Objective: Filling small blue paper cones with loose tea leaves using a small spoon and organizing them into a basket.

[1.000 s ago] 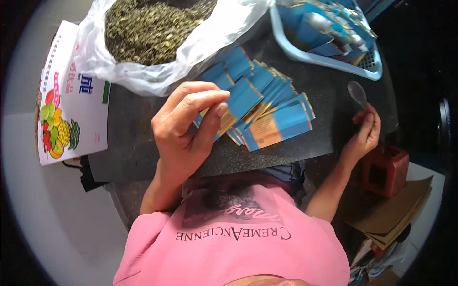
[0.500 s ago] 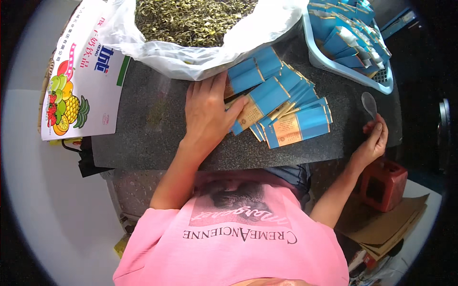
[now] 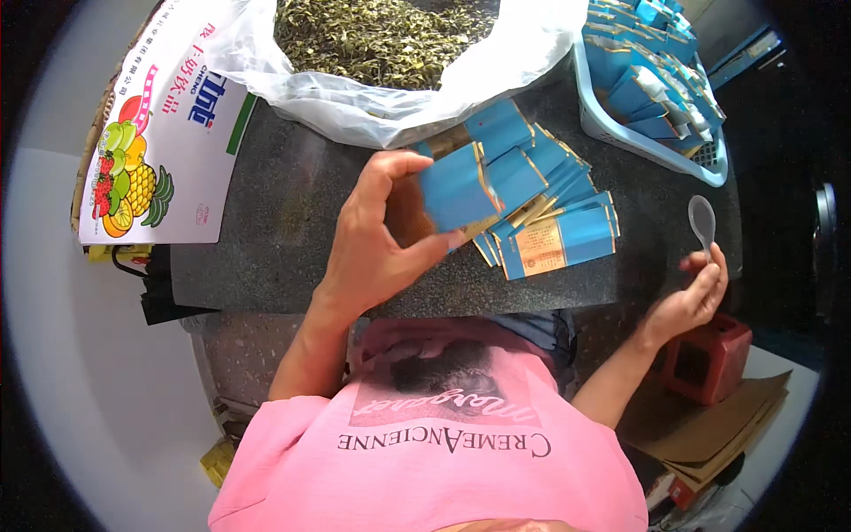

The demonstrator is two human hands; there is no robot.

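From my end, the big change is at the left hand (image 3: 365, 244): a second ago it was above the pile with nothing visible in its pinch, half a second ago it was down on the pile's near-left edge, and now it's got a blue-and-tan packet (image 3: 459, 188). Grip: thumb and forefinger spread fairly wide, one on each long edge, packet just right of the palm. It overlaps the other packets (image 3: 581, 226), fanned out beyond the fingertips to the right; can't tell if it's fully clear of them. So I'd judge picking one out as basically done, left hand now occupied. Right hand (image 3: 694, 301) is unchanged, fingers curled closed around the spoon (image 3: 702, 220), bowl pointing away, looks empty to me. Beyond the left hand, the white plastic bag (image 3: 372, 124) of dried leaves (image 3: 386, 49); beyond and left of the right hand, the light-blue basket (image 3: 638, 155) with more packets inside. I'd read the held packet as unfilled, but its opening isn't clear.
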